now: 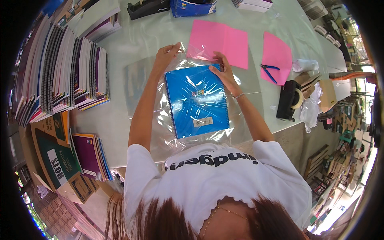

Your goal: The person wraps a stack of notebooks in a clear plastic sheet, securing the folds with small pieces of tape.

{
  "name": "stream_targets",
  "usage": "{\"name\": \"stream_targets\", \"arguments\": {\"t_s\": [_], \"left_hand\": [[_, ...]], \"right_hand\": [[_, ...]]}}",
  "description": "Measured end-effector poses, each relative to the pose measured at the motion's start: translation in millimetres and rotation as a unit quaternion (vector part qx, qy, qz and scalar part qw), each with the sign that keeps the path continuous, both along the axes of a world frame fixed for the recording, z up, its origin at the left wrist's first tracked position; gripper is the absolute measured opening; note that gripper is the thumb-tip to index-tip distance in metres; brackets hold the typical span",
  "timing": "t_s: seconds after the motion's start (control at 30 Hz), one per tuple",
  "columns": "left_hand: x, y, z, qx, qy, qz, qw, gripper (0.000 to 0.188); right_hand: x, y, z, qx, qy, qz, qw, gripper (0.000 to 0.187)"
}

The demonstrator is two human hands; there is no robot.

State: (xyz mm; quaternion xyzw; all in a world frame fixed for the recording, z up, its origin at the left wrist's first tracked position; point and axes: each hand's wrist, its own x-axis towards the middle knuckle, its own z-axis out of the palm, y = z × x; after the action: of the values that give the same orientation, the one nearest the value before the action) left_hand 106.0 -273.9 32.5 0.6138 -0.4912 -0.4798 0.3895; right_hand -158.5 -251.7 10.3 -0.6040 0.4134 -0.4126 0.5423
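A blue spiral notebook with a small label low on its cover lies in front of me, inside or under shiny clear plastic film. The film spreads past the notebook on all sides. At the far left of it, my left hand is closed, its fingertips pinching the film beyond the notebook's top edge. My right hand grips the notebook's far right corner, the thumb on the cover and the fingers curled over the film at the top edge. Part of those fingers is hard to make out through the glare.
Pink sheets lie beyond the notebook. Blue-handled pliers rest on another pink sheet. To the right stands a black tape dispenser beside crumpled plastic. Stacked spiral notebooks fill the left side, above a carton.
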Motion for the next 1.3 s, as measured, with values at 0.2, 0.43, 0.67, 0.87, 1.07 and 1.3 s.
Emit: {"name": "stream_targets", "arguments": {"t_s": [0.2,0.43,0.67,0.87,1.07,1.3], "left_hand": [[7.6,29.3,-2.6,0.005,0.11,0.003,0.994,0.059],[-4.9,84.3,-16.2,0.006,0.183,0.014,0.983,0.073],[-6.4,71.4,-10.2,0.043,0.177,0.021,0.983,0.055],[-1.4,56.7,-10.0,0.034,0.168,-0.016,0.985,0.042],[-7.2,31.6,3.3,-0.015,0.117,-0.068,0.991,0.041],[-0.3,-13.5,31.5,0.007,0.056,-0.213,0.975,0.029]], "right_hand": [[-4.4,3.7,0.7,0.021,-0.022,-0.046,0.998,0.066],[0.5,8.8,0.0,0.027,-0.001,-0.02,0.999,0.062],[10.0,-13.6,5.0,-0.039,0.075,-0.017,0.996,0.036],[18.0,-20.5,3.2,0.025,-0.011,-0.108,0.994,0.025],[20.0,-16.8,6.2,-0.041,0.03,-0.084,0.995,0.033],[24.3,-23.4,26.3,-0.083,0.093,-0.024,0.992,0.035]]}}
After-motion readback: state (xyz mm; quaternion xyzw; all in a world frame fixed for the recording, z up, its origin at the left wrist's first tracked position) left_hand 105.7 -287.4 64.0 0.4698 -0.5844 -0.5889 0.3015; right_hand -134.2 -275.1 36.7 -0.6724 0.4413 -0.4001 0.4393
